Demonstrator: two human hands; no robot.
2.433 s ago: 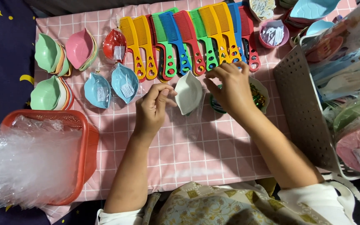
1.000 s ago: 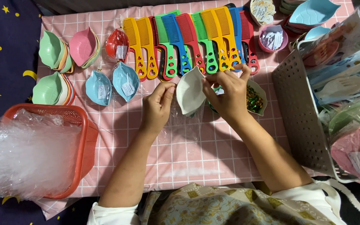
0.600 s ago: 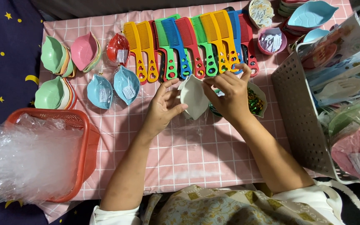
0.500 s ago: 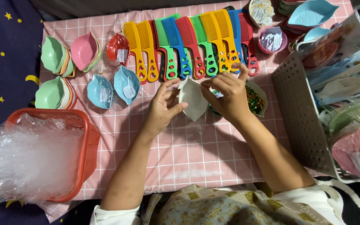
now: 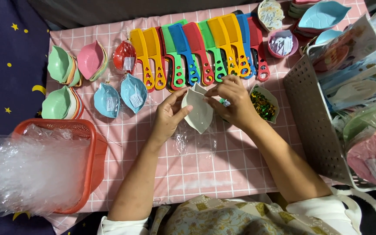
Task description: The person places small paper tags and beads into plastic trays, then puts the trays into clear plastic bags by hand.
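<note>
My left hand (image 5: 167,114) and my right hand (image 5: 231,103) together hold a white leaf-shaped dish (image 5: 197,109) inside a clear plastic bag (image 5: 194,139) that hangs down below it, over the pink checked cloth (image 5: 196,174). The left hand grips the dish's left rim; the right hand pinches its upper right edge. Right of my right hand sits a small dish of shiny green and gold bits (image 5: 263,104). Just beyond my hands lies a row of coloured combs (image 5: 196,54).
Two bagged blue leaf dishes (image 5: 120,96), a bagged red dish (image 5: 124,56) and stacks of green and pink leaf dishes (image 5: 72,65) lie at left. A red basket of clear plastic bags (image 5: 35,167) stands at lower left. A perforated bin of packaged goods (image 5: 314,117) stands at right.
The white dish has turned from tilted upright to lying flatter between my hands, with the clear bag now hanging below it. Both hands stay over the same spot.
</note>
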